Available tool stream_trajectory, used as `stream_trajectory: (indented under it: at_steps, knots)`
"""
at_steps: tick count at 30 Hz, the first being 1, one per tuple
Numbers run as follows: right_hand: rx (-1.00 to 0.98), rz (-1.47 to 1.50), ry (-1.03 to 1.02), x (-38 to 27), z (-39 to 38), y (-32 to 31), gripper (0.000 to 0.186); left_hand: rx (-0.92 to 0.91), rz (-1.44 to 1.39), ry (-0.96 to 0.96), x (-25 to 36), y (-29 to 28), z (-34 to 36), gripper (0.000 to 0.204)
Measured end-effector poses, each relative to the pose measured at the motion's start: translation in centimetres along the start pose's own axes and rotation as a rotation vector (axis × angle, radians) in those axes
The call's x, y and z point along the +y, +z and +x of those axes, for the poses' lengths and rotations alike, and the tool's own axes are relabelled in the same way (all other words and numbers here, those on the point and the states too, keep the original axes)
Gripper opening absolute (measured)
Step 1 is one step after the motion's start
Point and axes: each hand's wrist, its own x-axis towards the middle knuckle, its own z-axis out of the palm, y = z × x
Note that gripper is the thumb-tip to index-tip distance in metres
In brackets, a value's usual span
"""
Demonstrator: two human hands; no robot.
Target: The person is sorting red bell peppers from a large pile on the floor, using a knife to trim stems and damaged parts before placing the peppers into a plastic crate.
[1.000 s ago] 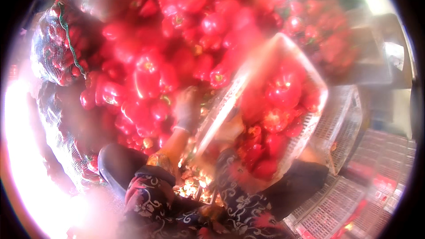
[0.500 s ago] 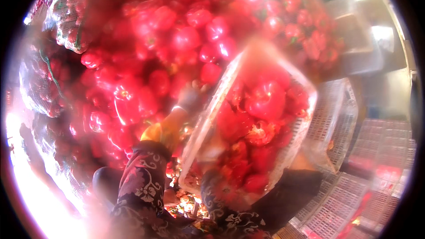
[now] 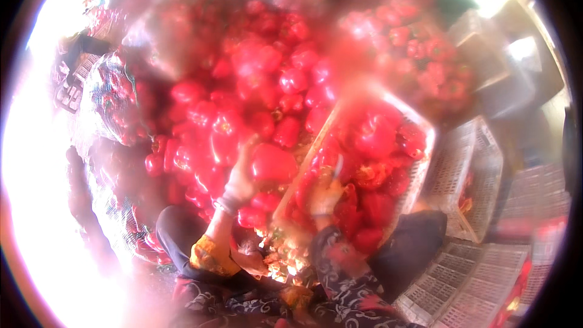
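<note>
My left hand (image 3: 242,179), with a band at the wrist and a yellow-orange cuff below, reaches into a heap of red bell peppers (image 3: 221,124). Its blurred fingers rest round the left side of a large red bell pepper (image 3: 274,164). Over the near left part of a white plastic crate (image 3: 423,167), my right hand (image 3: 327,197) is closed on what looks like a small knife (image 3: 339,166), of which a thin pale blade shows. Red peppers (image 3: 375,136), some apparently cut open, fill the crate.
Pale yellowish pepper scraps (image 3: 288,255) lie between my legs. A second white crate (image 3: 452,173) stands to the right, beside flat crates (image 3: 467,282). Filled net sacks (image 3: 109,100) line the left. More peppers (image 3: 425,54) are heaped at the far right.
My left hand, blurred among the peppers before, now shows at a large pepper, its forearm drawn nearer. My right hand has come into sight over the crate. The view has shifted.
</note>
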Motion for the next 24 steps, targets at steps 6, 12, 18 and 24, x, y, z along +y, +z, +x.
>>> stream_trajectory:
  at_steps: [6, 12, 18, 24]
  knots:
    - [-0.723, 0.734, 0.235, -4.9, -4.2, -9.5, 0.051, -0.462, -0.114, 0.029, 8.1, 0.4, -2.8, 0.095]
    - [-0.518, 0.700, 0.411, -1.9, -7.6, -7.9, 0.054, 0.416, -0.371, -0.119, 1.8, 10.3, -7.3, 0.057]
    - [-0.479, 1.158, 0.661, -1.4, -8.3, -8.0, 0.059, 0.629, -0.472, -0.320, 5.5, 10.4, -6.7, 0.025]
    - [-0.355, -0.246, -0.496, 9.8, -4.7, -5.2, 0.056, -0.007, 0.687, 0.199, 5.9, 11.1, -10.3, 0.053]
